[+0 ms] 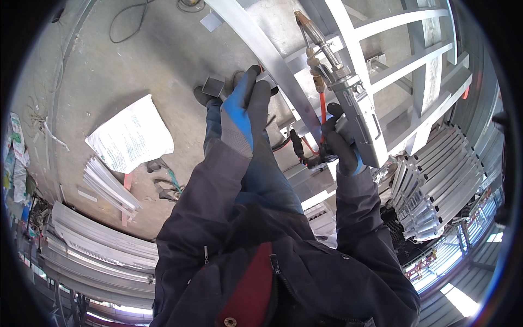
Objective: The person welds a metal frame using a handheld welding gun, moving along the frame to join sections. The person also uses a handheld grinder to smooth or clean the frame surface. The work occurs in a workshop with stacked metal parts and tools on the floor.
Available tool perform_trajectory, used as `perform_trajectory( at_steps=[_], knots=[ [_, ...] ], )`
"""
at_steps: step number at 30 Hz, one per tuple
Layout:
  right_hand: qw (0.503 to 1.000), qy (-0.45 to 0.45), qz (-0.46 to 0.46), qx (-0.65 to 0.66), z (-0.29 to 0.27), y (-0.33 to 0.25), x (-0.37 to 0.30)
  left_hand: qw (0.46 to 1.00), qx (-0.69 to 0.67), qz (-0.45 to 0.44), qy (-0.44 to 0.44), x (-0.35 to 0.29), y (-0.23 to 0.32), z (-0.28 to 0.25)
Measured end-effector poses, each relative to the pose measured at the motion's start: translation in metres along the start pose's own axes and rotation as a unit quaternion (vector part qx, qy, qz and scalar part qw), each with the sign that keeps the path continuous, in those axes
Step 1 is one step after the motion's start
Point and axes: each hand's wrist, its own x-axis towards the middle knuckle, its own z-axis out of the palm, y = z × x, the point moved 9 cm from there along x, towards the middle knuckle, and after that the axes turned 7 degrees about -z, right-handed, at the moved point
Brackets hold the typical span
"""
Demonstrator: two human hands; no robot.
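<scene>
The right hand [344,144], in a dark grey and blue glove, is wrapped around a boxy silver tool [358,109] over a frame [354,46] of smooth metal bars; its ridged, brassy nozzle [309,24] points away from the wearer. The left hand [243,109] hangs near a hollow square tube [213,87]; I can't tell whether it grips anything. A creased white sack [131,136] lies on grey concrete [169,60].

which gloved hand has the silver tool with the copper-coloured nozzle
The right hand, on the silver tool; the left hand is apart from it, at the square metal tube.
</scene>
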Motion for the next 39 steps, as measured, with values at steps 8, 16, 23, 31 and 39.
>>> perform_trajectory(
  at_steps=[8, 16, 23, 31, 39],
  knots=[
    [0.997, -0.030, 0.042, 0.059, 0.000, 0.020, -0.007, 0.998, 0.006, 0.035, -0.051, 0.007, -0.002, 0.000],
    [0.998, -0.027, 0.042, 0.032, -0.004, 0.022, -0.008, 0.993, -0.089, -0.037, -0.073, 0.012, -0.010, 0.000],
    [0.998, -0.010, 0.042, 0.043, -0.004, 0.023, -0.005, 0.990, -0.117, -0.049, -0.058, 0.015, -0.017, -0.003],
    [0.997, 0.005, 0.052, 0.054, -0.002, 0.020, -0.006, 0.993, -0.094, -0.030, -0.063, 0.014, -0.019, -0.008],
    [0.995, 0.008, 0.046, 0.089, 0.001, 0.023, -0.003, 0.990, -0.091, -0.062, -0.087, 0.021, -0.026, -0.008]
  ],
)
